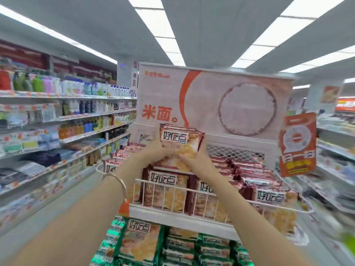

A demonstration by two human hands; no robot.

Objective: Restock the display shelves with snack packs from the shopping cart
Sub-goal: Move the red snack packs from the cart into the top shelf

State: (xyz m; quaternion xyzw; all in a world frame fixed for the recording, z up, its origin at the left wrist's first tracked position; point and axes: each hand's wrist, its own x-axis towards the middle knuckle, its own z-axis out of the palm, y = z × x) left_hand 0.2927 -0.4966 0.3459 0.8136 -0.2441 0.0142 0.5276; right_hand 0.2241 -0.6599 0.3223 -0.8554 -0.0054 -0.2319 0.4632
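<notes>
A small stack of red-brown snack packs [181, 139] is held up in front of the white display stand, above its top wire shelf [192, 191]. My left hand [156, 149] grips the stack's left edge and my right hand [198, 157] grips its right and lower edge. The top shelf holds several more red-brown packs [249, 175], standing at the front and piled at the back. The lower shelf holds green packs [142, 240]. The shopping cart is out of view.
A large banner [211, 100] rises behind the top shelf, and an orange hanging sign [297, 144] sits at its right. Long shelves of bottles [76, 104] line the left aisle; other shelving stands at the far right. Grey floor [57, 204] runs along the left.
</notes>
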